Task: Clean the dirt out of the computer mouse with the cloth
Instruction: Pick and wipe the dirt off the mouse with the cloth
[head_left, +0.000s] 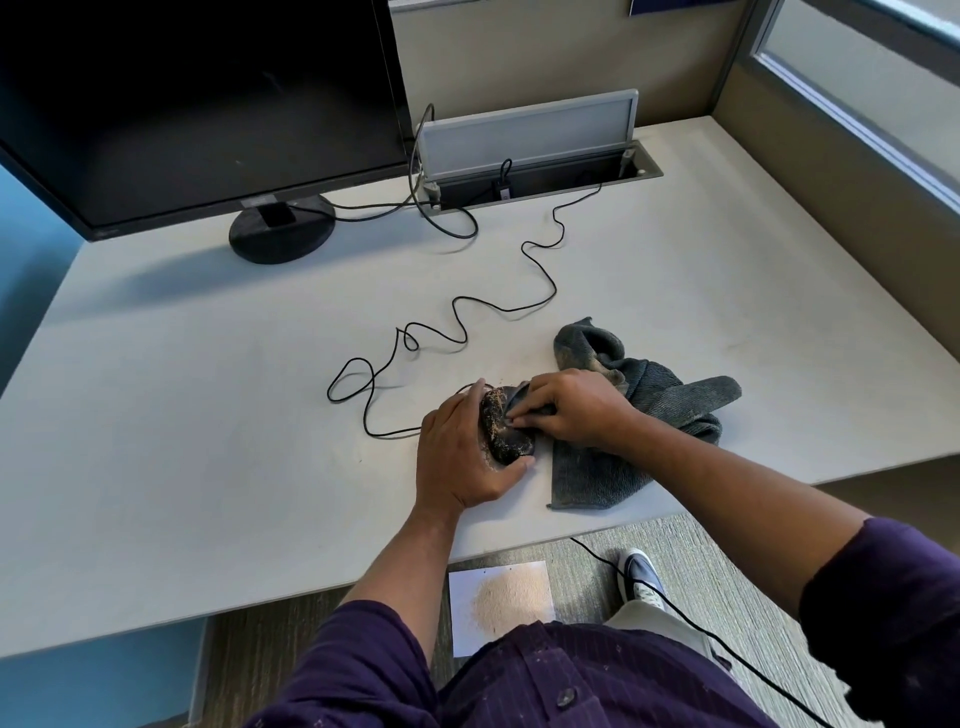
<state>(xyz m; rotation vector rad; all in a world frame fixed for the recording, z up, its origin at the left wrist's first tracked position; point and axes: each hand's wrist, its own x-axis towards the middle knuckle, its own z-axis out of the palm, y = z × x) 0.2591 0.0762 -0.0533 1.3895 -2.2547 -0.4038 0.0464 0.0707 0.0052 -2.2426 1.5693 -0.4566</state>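
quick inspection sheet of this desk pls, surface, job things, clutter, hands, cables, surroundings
surface: pale desk, a few specks beside the mouse
job's things: black mouse coated in tan grit; grey cloth bunched to its right, one corner on the mouse
clutter: nothing seen
grippers: left hand grips the mouse; right hand pinches the cloth corner against it
cables: mouse cable loops back to the open cable hatch
surroundings: dark monitor; paper with tan powder on the floor
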